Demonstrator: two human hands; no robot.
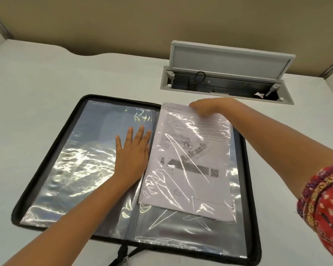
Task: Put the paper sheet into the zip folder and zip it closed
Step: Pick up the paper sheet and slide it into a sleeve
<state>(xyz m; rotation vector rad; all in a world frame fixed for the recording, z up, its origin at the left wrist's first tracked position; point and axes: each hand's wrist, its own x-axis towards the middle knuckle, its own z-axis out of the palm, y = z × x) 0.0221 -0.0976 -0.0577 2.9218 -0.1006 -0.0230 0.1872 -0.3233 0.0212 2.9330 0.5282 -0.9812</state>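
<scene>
Nearest the lens, at the right edge of the frame, a red patterned sleeve (323, 204) is covering the upper part of the right arm, while the bare left forearm is reaching in from the lower left. Both arms are stretching over a black-edged zip folder (253, 189) that is lying open flat on the white desk (37, 73), its zipper track unzipped and a zipper pull (123, 255) hanging at the bottom centre.

Left hand (133, 156) is lying flat, fingers spread and released, pressing down on the clear plastic sleeve page (69, 160) on the left half of the folder, just beside the spine.

Right hand (208, 108) is curling over the top edge of the paper sheet (188, 169), pinching it between thumb and fingers. This printed sheet is sitting on the right half of the folder, slightly tilted, mostly under a glossy transparent pocket, with its top end sticking out past the folder's upper edge.

Further back, in the upper right, a grey cable box (225, 81) set into the desk is standing with its lid open.
</scene>
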